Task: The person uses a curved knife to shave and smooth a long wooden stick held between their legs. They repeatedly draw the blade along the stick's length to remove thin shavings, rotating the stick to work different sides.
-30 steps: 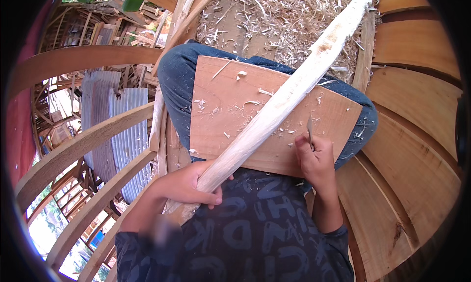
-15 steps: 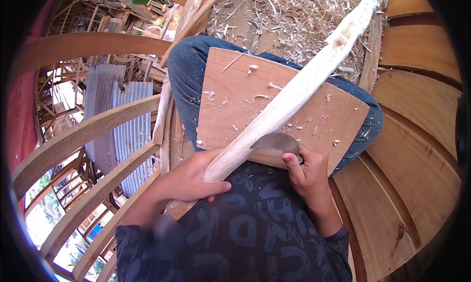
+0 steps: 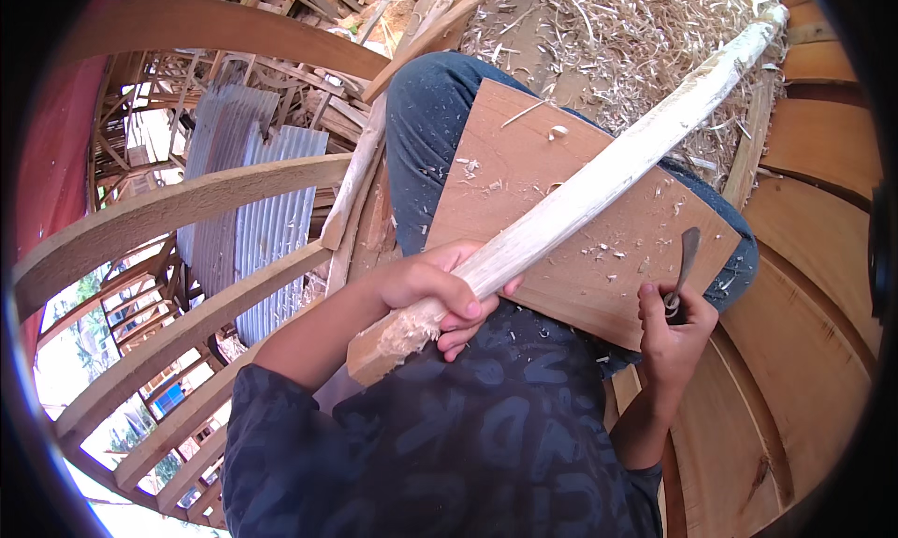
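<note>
A long, pale shaved wooden pole (image 3: 599,188) slants from my lap up to the far right. My left hand (image 3: 438,290) is wrapped round it near its thick lower end, which stays squared, brown and ragged. Under the pole, a flat wooden board (image 3: 552,276) lies across my crossed legs, sprinkled with small curls of wood. My right hand (image 3: 675,340) grips a curved-blade knife (image 3: 690,255) over the board's right corner. The knife's blade points up and away, apart from the pole, and its handle is mostly hidden in my fist.
Wooden planks (image 3: 804,220) curve along my right side. Curved wooden ribs (image 3: 196,196) cross on the left, with corrugated metal sheets (image 3: 273,201) and scrap wood beyond them. A heap of wood shavings (image 3: 636,33) covers the floor ahead.
The knife has come away from the pole to the right, its blade turned upward. The pole has turned in my left hand, and its ragged lower end has risen. The whole view has shifted.
</note>
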`<action>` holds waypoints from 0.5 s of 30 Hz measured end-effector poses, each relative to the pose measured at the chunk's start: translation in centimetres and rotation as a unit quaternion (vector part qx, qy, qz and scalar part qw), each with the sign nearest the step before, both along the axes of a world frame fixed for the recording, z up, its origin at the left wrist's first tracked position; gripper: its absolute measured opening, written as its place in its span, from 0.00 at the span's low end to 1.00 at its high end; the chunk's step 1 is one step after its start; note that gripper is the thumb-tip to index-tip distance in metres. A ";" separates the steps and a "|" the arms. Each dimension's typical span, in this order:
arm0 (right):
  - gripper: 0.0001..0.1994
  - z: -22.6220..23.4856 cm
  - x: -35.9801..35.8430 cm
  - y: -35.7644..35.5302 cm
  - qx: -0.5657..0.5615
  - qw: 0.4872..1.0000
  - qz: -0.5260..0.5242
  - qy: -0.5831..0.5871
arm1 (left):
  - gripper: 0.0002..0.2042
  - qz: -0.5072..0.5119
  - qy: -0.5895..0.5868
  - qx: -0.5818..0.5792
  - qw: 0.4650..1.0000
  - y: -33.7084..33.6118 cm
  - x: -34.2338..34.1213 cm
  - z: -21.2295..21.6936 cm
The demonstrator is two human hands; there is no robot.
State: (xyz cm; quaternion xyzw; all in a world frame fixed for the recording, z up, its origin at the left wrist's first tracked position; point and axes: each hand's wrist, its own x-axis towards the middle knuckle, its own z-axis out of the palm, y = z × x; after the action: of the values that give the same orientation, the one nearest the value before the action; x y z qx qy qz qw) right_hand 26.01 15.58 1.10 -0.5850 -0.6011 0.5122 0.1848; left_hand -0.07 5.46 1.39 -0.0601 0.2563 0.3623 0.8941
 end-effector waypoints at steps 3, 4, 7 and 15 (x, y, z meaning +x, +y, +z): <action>0.09 0.2 -0.7 -0.4 -0.043 0.997 -0.027 0.062 | 0.19 0.017 0.009 0.037 0.999 0.8 -0.4 -1.3; 0.09 0.3 -0.9 -0.5 -0.056 0.995 -0.018 0.081 | 0.20 0.021 0.013 0.044 0.999 1.1 -0.6 -1.5; 0.11 -0.1 -1.3 -1.0 -0.095 0.987 0.004 0.127 | 0.22 -0.108 0.138 0.091 0.980 1.3 -1.8 -1.4; 0.13 -0.1 -2.1 -0.9 -0.143 0.981 0.073 0.107 | 0.37 -0.274 0.506 0.233 0.784 -1.1 -5.3 3.9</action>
State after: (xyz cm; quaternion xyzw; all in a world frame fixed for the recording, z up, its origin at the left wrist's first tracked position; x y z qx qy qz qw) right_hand 23.87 14.70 1.04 -0.5017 -0.5391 0.6649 0.1248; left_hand -5.41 4.38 5.27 0.4149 0.5853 0.1297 0.6845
